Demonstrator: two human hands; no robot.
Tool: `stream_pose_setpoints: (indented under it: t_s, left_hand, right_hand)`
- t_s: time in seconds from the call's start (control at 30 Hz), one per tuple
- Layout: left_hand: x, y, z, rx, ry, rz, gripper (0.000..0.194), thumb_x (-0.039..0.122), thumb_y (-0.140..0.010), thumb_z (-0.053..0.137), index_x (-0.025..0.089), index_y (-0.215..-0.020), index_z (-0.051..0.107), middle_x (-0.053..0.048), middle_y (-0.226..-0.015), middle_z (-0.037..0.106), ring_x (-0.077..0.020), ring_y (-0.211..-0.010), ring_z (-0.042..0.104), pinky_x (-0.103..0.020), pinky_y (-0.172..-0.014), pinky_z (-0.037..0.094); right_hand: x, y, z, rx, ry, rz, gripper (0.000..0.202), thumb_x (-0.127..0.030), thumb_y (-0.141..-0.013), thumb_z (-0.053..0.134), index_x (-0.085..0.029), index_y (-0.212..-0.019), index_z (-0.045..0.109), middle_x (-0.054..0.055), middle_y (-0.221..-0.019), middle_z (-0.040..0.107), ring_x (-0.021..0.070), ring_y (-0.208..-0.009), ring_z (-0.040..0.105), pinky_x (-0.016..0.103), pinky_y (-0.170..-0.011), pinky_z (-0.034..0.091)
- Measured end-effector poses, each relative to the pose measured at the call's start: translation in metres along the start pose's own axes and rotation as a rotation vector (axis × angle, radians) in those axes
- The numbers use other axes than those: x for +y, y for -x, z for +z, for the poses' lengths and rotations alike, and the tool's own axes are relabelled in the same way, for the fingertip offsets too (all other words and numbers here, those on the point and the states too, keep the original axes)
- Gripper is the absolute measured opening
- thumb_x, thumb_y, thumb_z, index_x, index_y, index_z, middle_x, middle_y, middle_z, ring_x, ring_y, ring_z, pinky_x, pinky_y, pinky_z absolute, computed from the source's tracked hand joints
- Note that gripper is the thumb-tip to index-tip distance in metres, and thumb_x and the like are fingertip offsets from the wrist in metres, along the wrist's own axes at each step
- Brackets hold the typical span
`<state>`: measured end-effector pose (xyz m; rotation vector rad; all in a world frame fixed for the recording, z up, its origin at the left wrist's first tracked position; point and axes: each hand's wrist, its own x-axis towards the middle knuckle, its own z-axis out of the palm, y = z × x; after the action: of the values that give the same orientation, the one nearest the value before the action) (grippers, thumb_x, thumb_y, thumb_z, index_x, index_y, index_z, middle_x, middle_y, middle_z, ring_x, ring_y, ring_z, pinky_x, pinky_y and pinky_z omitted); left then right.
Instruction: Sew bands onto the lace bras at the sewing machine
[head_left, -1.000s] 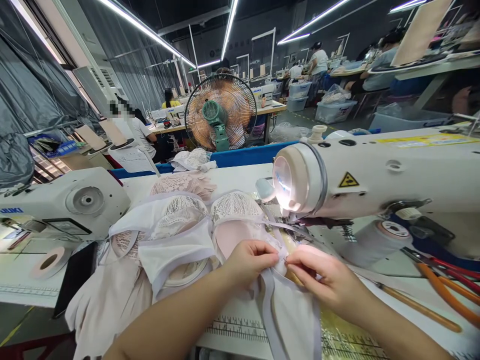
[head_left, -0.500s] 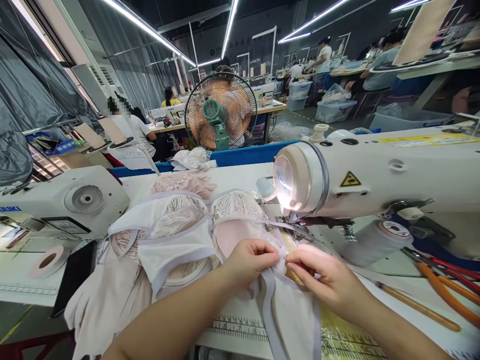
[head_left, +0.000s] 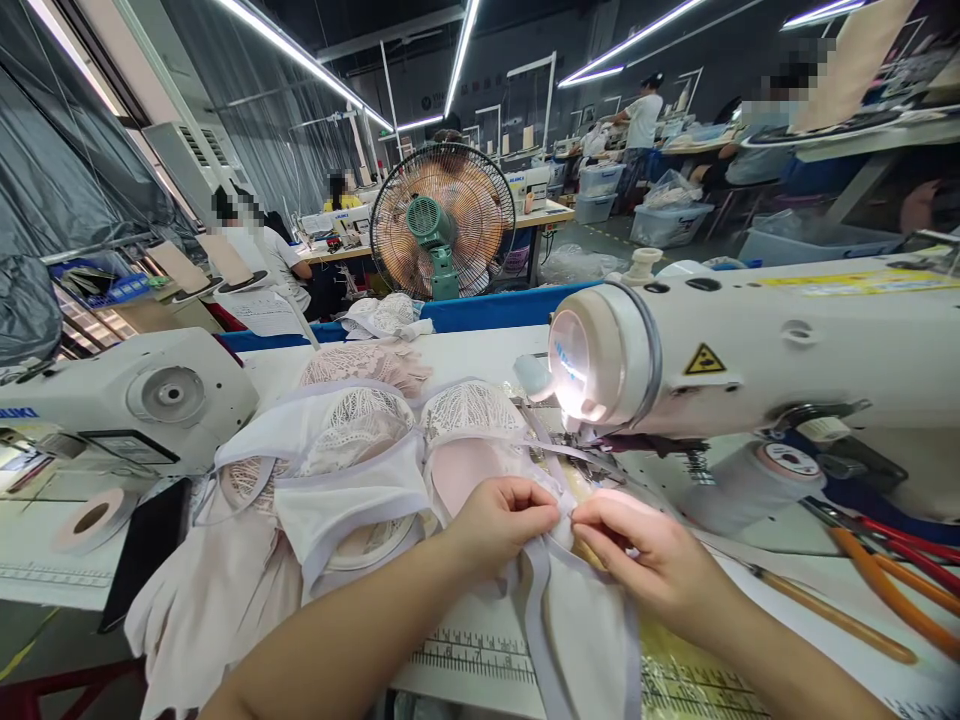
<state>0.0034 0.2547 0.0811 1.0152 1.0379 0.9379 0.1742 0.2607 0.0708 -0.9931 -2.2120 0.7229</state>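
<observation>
A white lace bra with pinkish cups lies across the table in front of me, its lilac-edged band hanging over the table's near edge. My left hand pinches the fabric by the band, thumb against forefinger. Close to its right, my right hand pinches the same piece, the fingertips of both hands almost meeting. Exactly what lies between the fingertips is too small to make out. Just beyond the hands, the lit head of a sewing machine stands over the bra's straps.
To the left stand a second sewing machine, a tape roll and a dark phone-like slab. On the right lie a wooden-handled tool, orange-handled scissors and a thread cone. A fan stands behind; people sit farther back.
Both hands keep their pinch on the bra in almost the same place. The camera view has shifted very slightly. In the background, a standing person has moved their arms.
</observation>
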Motion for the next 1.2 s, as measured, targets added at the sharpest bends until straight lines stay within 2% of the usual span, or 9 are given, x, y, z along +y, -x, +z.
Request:
stream_pose_setpoints:
  t_s: [0.6, 1.2]
  left_hand:
    - [0.0019, 0.0006, 0.0009, -0.011, 0.024, 0.013, 0.019, 0.027, -0.056, 0.068, 0.012, -0.061, 0.057, 0.002, -0.056, 0.048, -0.0071, -0.054, 0.039, -0.022, -0.054, 0.028]
    - [-0.0031, -0.0015, -0.0006, 0.002, 0.135, -0.043, 0.025, 0.03, -0.052, 0.073, 0.012, -0.063, 0.059, 0.001, -0.058, 0.053, -0.0076, -0.053, 0.045, -0.022, -0.054, 0.032]
  right_hand:
    - [-0.0013, 0.0004, 0.001, 0.003, -0.001, 0.016, 0.023, -0.025, -0.087, 0.037, -0.02, -0.073, 0.054, 0.002, -0.064, 0.052, 0.0141, -0.059, 0.051, 0.025, -0.051, 0.042]
    - [-0.003, 0.001, 0.0022, 0.025, 0.007, 0.012, 0.024, -0.027, -0.087, 0.037, -0.02, -0.072, 0.054, 0.001, -0.062, 0.05, 0.0141, -0.058, 0.051, 0.025, -0.052, 0.043]
